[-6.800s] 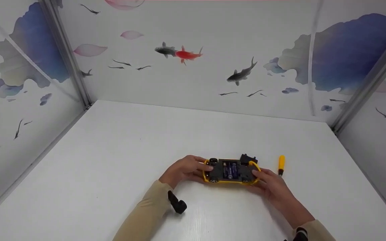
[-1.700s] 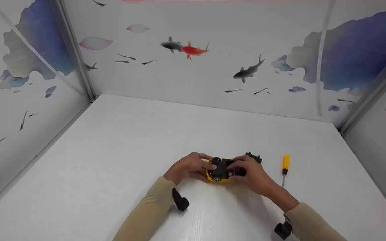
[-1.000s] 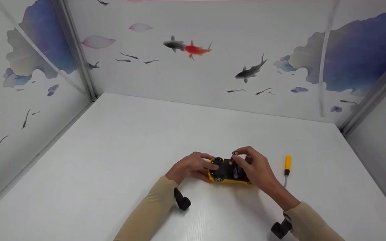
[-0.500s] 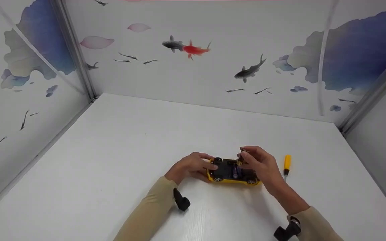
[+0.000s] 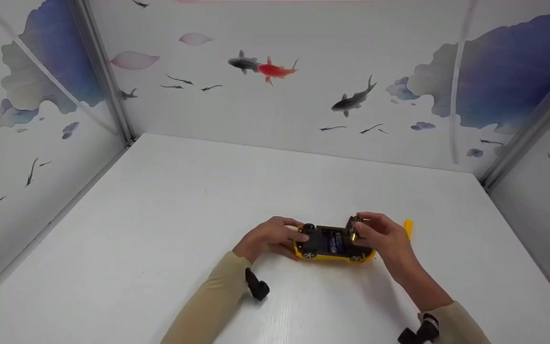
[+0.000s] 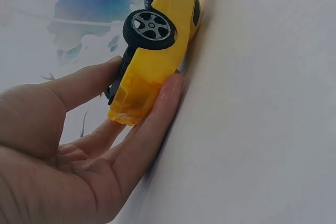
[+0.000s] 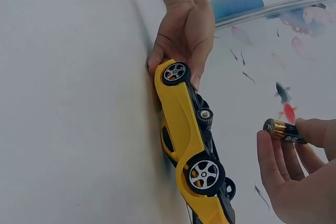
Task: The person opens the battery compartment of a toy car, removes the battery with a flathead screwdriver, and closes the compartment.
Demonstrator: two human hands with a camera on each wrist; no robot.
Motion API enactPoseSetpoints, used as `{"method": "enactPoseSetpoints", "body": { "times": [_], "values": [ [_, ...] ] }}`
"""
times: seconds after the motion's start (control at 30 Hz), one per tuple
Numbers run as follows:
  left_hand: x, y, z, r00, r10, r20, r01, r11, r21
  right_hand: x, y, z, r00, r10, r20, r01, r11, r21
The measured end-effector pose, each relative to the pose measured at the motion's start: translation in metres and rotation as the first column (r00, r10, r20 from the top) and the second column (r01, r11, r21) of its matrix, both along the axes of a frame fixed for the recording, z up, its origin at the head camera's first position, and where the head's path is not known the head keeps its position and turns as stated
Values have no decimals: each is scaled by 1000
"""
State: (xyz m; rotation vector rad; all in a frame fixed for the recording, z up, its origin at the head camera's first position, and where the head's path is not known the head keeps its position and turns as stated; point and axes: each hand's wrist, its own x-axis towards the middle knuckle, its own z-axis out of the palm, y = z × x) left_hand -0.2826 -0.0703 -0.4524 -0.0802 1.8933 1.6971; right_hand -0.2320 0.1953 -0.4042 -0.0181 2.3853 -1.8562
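White walls (image 5: 275, 126), painted with fish and blue leaf shapes, stand round a smooth white table (image 5: 198, 186).
Over the table I have a yellow toy car (image 5: 320, 242), black underside up; whether its roof touches down, I can't tell. My left hand (image 5: 271, 237) grips one end, thumb on the underside, fingers beneath; my right hand (image 5: 387, 239), near the other end, partly hides a yellow handle (image 5: 408, 229). Only the wrist views show the car side-on, with silver-spoked wheels (image 7: 203, 176). The head view looks down on purple batteries (image 5: 334, 242) in the car; the right wrist view gives the gold-and-black battery (image 7: 283, 130) my right fingers pinch.
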Motion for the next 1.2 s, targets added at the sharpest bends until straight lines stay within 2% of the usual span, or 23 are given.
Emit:
{"method": "enactPoseSetpoints", "body": {
  "times": [0.3,0.7,1.2],
  "values": [
    [1,0,0,1000,9,10,-9,1000,27,-1,12,-2,999,-50,15,51,998,-29],
    [0,-1,-2,1000,6,11,-6,999,40,-4,34,-6,997,-78,17,77,996,47],
    [0,0,0,1000,16,18,-16,999,39,-14,58,-19,991,-122,47,120,992,34]
  ]
}}
